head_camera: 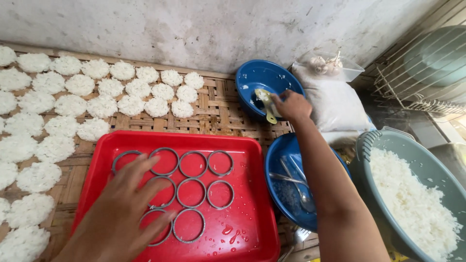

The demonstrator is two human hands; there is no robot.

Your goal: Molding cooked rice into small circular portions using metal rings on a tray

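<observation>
My left hand [127,206] lies spread, fingers apart, over the left side of a red tray [247,194], touching the grey metal rings [191,192] laid out in rows on it. My right hand [291,106] reaches far over to a small blue bowl [266,80] by the wall and grips a yellow scoop [266,103] inside it. My right forearm crosses above a second blue bowl [281,184] holding metal spoons [297,183].
Several round white rice cakes [73,104] lie on a woven bamboo mat [218,109] at left and back. A grey basin of cooked rice [412,199] stands at right. A white bag [337,104] and a wire rack [422,73] sit at back right.
</observation>
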